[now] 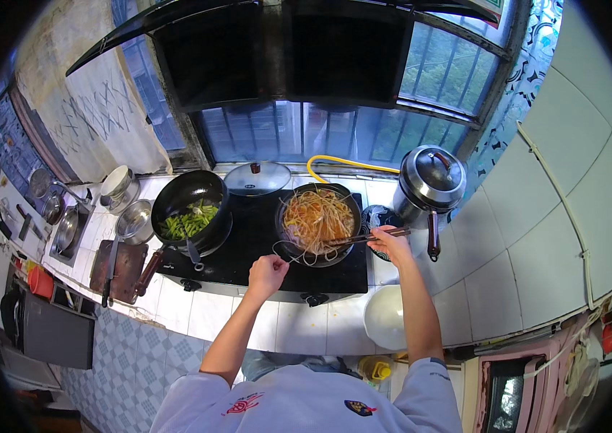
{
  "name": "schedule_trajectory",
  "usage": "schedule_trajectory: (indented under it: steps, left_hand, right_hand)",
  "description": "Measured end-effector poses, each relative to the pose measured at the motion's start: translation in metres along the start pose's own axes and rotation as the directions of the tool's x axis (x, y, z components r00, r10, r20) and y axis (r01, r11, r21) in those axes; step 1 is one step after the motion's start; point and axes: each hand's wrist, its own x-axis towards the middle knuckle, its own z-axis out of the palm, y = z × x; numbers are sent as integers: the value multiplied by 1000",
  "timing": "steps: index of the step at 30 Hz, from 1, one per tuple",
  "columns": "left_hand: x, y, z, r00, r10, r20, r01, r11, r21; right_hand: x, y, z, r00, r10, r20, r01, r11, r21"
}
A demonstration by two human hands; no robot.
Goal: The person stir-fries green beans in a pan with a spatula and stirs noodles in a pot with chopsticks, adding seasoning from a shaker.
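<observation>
My right hand (391, 244) is closed around a pair of dark chopsticks (363, 238), whose tips reach into noodles in reddish broth (317, 219). These fill a dark pan (357, 208) on the right burner of the black glass gas stove (246, 270). My left hand (268, 275) is at the pan's lower left, thumb and fingertips pinching the end of a thin pale strand (284, 260) that hangs over the rim. To the left, a black wok (192, 187) holds chopped green vegetables (189, 221) and a metal-handled utensil (193, 251).
A glass lid (257, 178) lies behind the stove. Right of it stand a lidded metal pot (430, 187) and a white bowl (384, 319) near the counter edge. A knife (111, 265) rests on a cutting board (127, 270) at left, where the wok's handle (149, 272) sticks out.
</observation>
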Motion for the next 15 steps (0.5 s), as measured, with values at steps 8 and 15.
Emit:
schedule_trajectory:
  steps: [8, 15]
  left_hand:
    - [38, 29, 5, 997, 71, -23, -62, 960, 275]
    - [75, 40, 17, 985, 161, 70, -174, 858, 483]
  right_hand:
    - [6, -12, 20, 996, -82, 26, 85, 981, -173]
    - [-10, -53, 37, 963, -232, -134, 207, 962, -179]
